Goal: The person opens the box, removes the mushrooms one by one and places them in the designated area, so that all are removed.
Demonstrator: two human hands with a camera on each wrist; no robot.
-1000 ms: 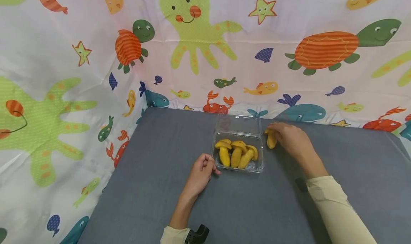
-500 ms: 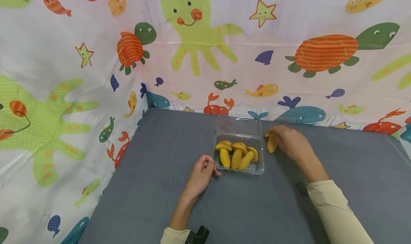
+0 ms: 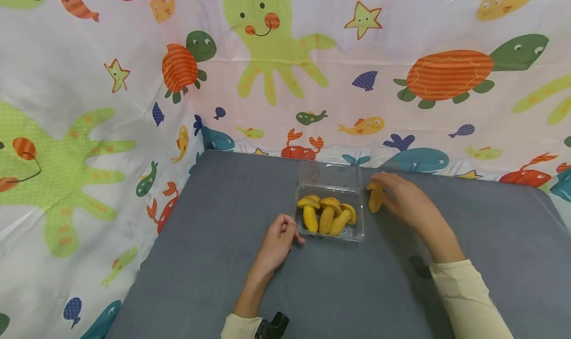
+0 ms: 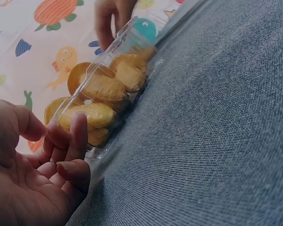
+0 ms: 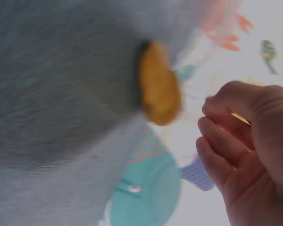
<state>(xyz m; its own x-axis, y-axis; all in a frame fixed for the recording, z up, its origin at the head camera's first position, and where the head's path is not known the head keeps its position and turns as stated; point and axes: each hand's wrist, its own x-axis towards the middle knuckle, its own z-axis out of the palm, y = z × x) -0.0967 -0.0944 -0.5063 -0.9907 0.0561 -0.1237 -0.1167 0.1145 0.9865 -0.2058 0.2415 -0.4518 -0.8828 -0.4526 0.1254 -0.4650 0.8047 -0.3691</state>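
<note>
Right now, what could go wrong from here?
The right hand is close to the loose mushroom and may nudge it away. The open lid is near that hand too and could get bumped. The left hand is at the box, so a tug might shift it.

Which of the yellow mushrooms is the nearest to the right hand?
The lone mushroom outside the clear plastic box, to its right in the head view; the other mushrooms lie inside it.

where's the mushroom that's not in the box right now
In the head view, the loose mushroom is on the gray table, just right of the clear plastic box and beside the right hand's fingertips.
</note>
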